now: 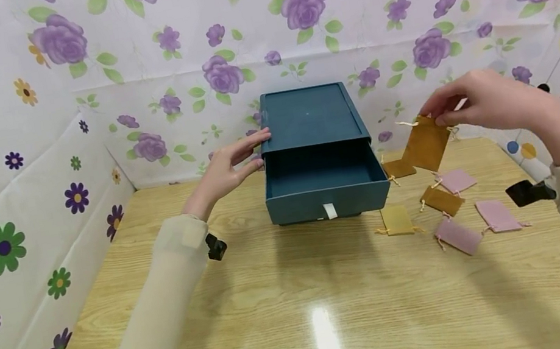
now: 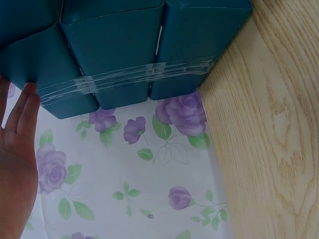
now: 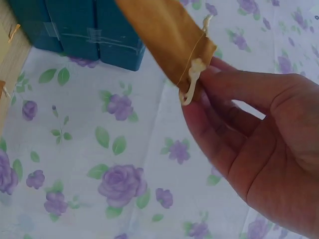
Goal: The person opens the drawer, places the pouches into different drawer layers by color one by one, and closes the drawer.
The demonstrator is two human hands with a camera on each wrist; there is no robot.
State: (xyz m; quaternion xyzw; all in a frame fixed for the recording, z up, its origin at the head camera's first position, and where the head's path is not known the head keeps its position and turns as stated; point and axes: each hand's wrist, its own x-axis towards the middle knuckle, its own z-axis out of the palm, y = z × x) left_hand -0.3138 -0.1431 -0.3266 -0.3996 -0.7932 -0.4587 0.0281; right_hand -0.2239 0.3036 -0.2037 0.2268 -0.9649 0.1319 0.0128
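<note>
My right hand [image 1: 484,100] pinches a brown drawstring pouch [image 1: 426,144] by its top edge, above the table and right of the drawer unit. In the right wrist view, thumb and fingers grip the pouch [image 3: 169,40] near its cream cord. With straight fingers, my left hand [image 1: 226,168] touches the upper left side of the dark teal drawer unit [image 1: 309,114]. Its top drawer [image 1: 297,207], with a white pull tab [image 1: 330,210], is pulled out, and no pouch shows inside. The left wrist view shows the fingers against the unit's taped side [image 2: 114,55].
Right of the unit lie several drawstring pouches: a yellow one [image 1: 396,220], brown ones [image 1: 442,200] and pink ones [image 1: 458,236]. The wooden table [image 1: 261,326] meets a flowered cloth backdrop [image 1: 182,123] behind the unit.
</note>
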